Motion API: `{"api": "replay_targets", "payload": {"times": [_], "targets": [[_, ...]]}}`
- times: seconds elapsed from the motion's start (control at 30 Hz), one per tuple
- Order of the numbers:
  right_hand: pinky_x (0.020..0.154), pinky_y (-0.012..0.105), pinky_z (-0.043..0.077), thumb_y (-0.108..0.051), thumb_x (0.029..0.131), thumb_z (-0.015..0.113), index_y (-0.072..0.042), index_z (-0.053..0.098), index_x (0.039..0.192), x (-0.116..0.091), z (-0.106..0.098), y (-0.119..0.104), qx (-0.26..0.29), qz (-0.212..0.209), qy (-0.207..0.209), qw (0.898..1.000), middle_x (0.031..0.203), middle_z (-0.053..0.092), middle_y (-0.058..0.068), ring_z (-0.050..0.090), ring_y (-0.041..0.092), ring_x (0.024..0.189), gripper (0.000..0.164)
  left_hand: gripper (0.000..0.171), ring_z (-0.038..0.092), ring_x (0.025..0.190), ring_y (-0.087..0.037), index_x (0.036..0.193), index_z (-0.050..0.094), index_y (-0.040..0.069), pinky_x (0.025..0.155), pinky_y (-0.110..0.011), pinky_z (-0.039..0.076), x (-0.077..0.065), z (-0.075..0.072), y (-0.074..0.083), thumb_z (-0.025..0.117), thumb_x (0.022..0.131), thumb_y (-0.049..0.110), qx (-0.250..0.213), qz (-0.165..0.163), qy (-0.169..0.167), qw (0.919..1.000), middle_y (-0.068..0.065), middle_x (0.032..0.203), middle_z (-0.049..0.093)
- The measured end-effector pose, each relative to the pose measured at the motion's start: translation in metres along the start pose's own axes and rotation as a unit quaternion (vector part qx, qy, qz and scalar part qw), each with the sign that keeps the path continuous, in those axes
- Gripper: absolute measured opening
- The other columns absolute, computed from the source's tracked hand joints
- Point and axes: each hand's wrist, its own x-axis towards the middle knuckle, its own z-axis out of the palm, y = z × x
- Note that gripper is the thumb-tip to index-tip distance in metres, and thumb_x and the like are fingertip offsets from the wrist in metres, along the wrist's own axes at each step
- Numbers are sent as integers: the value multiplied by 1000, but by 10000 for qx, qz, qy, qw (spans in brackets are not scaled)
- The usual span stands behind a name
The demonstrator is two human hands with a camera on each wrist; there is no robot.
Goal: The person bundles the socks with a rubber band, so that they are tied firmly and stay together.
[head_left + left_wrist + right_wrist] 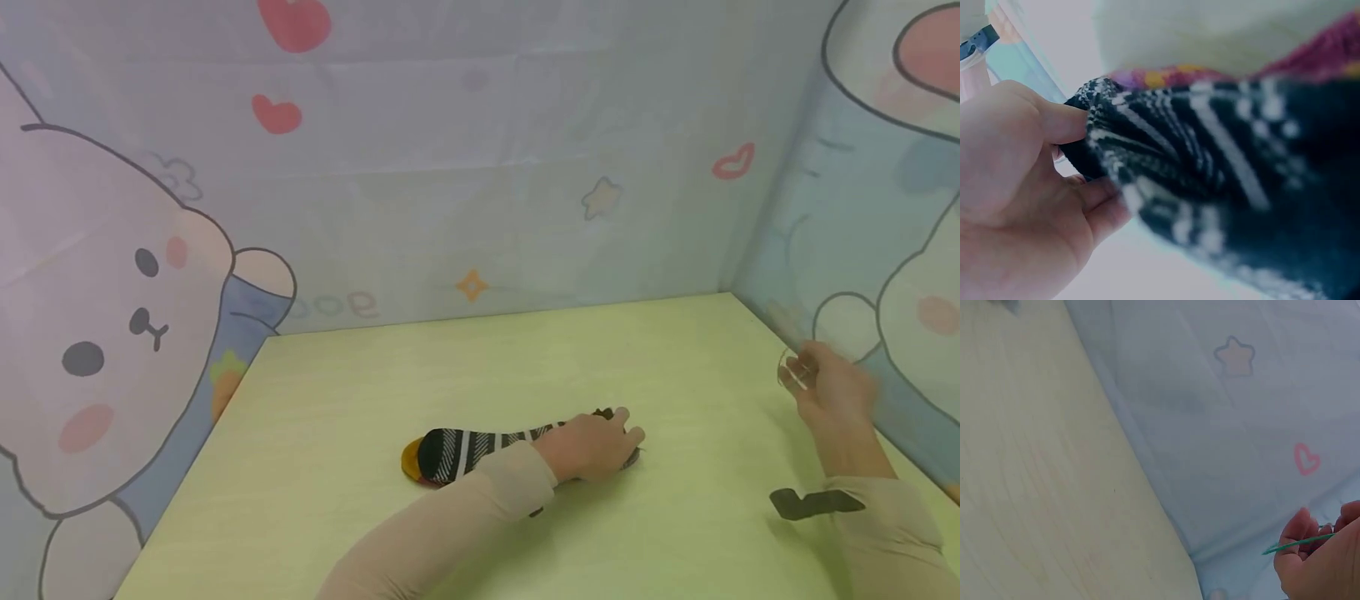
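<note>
Head view: a pale green-yellow table (337, 383) fills the corner between cloth walls (465, 167) printed with hearts, a star and large cartoon animals. The left sleeve (450, 517) crosses in front of the near edge of the socks, and the left hand (592, 446) covers much of their other end. A dark strap (817, 504) sits at the right sleeve.

The striped sock (487, 447) lies around the middle of the table, its toe to the left and its cuff under the left hand. It is black with white bands and slanted fine lines. A bright sock (1160, 76) lies beneath it; its yellow end peeks out past the black toe, and up close it shows magenta with yellow patches.

The left thumb and fingers are apart, touching the rim of the cuff; I cannot tell whether they pinch it. The right hand (836, 392) is raised near the table's right edge, well apart from the socks, its fingers curled and holding a thin green band (1300, 544).
</note>
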Motion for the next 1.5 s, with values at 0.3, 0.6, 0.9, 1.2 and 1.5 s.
{"api": "replay_targets", "payload": {"times": [0.3,0.6,0.9,1.2,1.5], "targets": [[77,54,56,-7,101,55,-2,65,97,-5,0,0,424,281,68,9987,86,66,16,70,40,83,12,26,49,60,-9,126,47,17,54,-22,44,-3,4,1,33,109,31,-186,-92,71,9998,-1,115,44],[72,51,58,24,93,34,-18,50,148,-7,2,11,-46,-562,-787,9953,111,61,8,72,37,92,71,30,51,66,-12,122,43,14,59,-23,43,-6,0,-16,60,100,23,-888,-105,-88,9960,-4,111,43],[75,41,58,9,96,57,-23,18,161,-1,6,23,-2096,-561,-1909,9573,118,64,3,71,21,99,82,25,34,54,-10,128,41,15,55,-23,34,-20,4,-42,43,104,8,-2695,55,-117,9629,-3,117,35],[79,39,57,3,100,55,-11,18,161,-2,12,53,-4325,-701,-3282,8369,134,48,0,65,11,110,73,19,44,66,-11,126,41,13,64,-23,40,-28,11,-58,39,107,12,-3291,228,108,9440,-4,120,36],[78,45,58,-1,91,69,-13,25,158,-16,34,104,-5464,-426,-4234,7214,143,35,26,55,34,124,81,14,53,77,-12,121,41,13,73,-22,43,-32,10,-63,45,107,15,-3285,275,298,9436,-2,113,37]]}}
